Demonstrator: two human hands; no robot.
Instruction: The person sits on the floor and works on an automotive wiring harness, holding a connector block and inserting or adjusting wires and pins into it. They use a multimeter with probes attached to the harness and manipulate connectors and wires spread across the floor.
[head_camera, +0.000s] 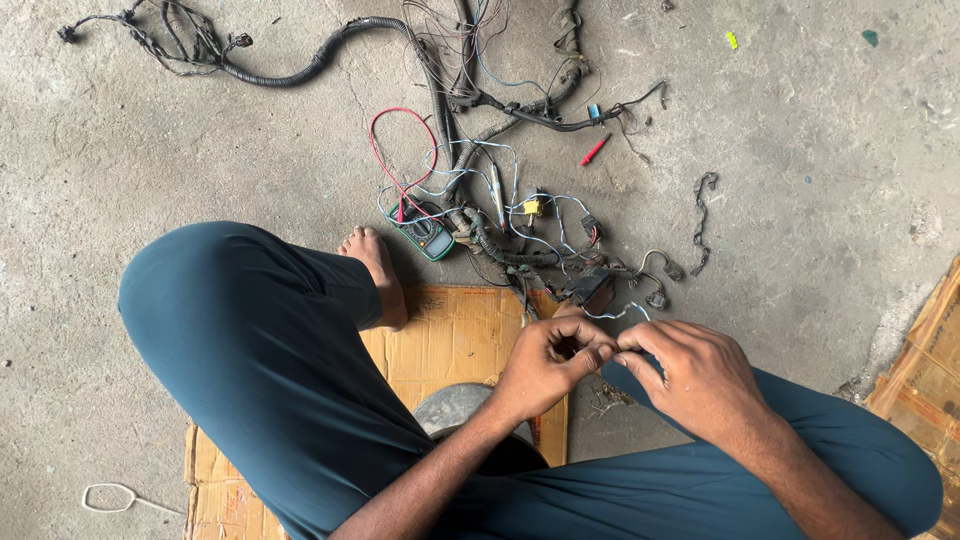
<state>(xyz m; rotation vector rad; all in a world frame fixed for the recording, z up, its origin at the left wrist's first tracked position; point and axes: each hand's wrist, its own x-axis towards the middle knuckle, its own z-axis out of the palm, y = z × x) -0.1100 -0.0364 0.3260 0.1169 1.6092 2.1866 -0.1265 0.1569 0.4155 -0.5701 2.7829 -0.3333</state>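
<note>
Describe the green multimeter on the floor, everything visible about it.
The green multimeter is a small handheld meter with a green rubbery casing and a dark face; its details are too small to read. It lies flat and tilted on the concrete floor, just beyond the bare foot and cardboard. A red lead loops up from it, and harness wires tangle beside it. Neither hand touches it.

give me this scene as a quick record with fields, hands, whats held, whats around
setting: person seated on flattened cardboard on a concrete floor, seen from above
left hand: left hand pinching a thin wire
right hand: right hand pinching the same wire, fingertips meeting the left hand's
in front: tangled wiring harness spread on the floor
meter: green multimeter with a red lead, beside the bare foot
loose items: red probe; white wire loop at lower left
</note>
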